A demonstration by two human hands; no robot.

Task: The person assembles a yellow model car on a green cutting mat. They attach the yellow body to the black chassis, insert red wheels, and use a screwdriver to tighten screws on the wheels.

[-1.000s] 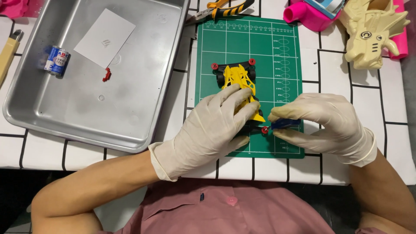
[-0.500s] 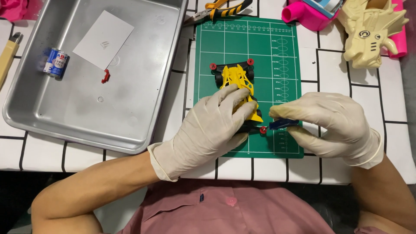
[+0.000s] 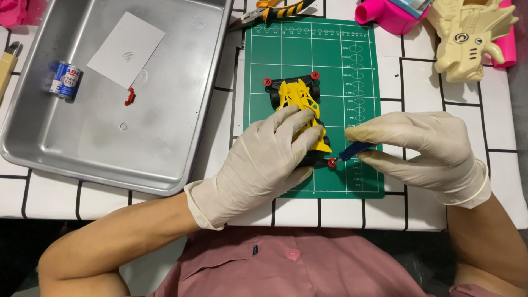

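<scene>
A toy car point(image 3: 300, 102) sits mid-way on the cutting mat point(image 3: 335, 55), nearer its left edge. The left hand point(image 3: 264, 165) lies over the car's near end; the right hand point(image 3: 423, 148) pinches a small tool point(image 3: 355, 149) just right of it. Left of the mat stands a metal tray point(image 3: 181, 159), with a battery point(image 3: 66, 80), a card point(image 3: 126, 49) and a small clip point(image 3: 130, 97) in it. Pliers point(image 3: 275, 8) lie at the mat's far edge.

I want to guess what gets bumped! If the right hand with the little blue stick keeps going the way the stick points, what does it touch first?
The right hand points its blue tool leftward. First in line is probably the small red roller at the yellow toy car's near corner; the tip looks almost on it, though depth is unclear.
</scene>
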